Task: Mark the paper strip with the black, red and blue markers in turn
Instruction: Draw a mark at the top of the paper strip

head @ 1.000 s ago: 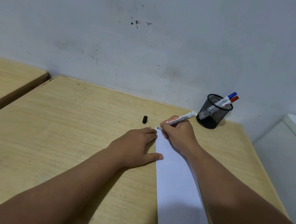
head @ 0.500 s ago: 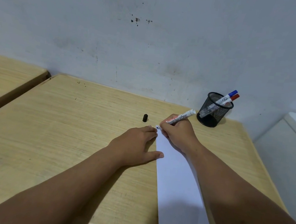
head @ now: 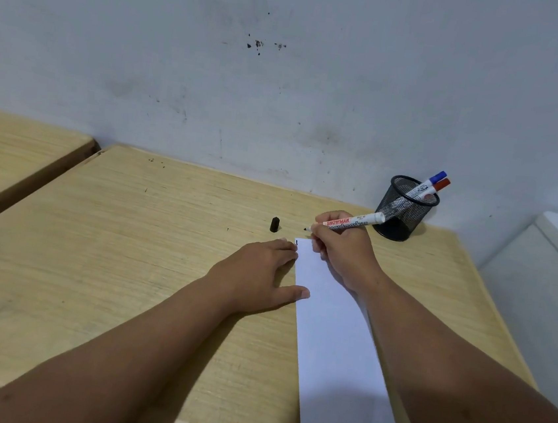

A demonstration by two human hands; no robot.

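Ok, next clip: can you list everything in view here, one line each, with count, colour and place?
paper strip: one, white, lying lengthwise on the desk, a short black mark at its far left corner
black marker: one, white barrel with a black tip, uncapped, tip above the desk just past the strip's far end
marker cap: one, black, upright on the desk beyond the left hand
pen cup: one, black mesh, far right of the desk
blue marker: one, in the cup
red marker: one, in the cup
desk: one, light wood, against the wall
left hand: flat, thumb on the strip's left edge
right hand: gripping the black marker
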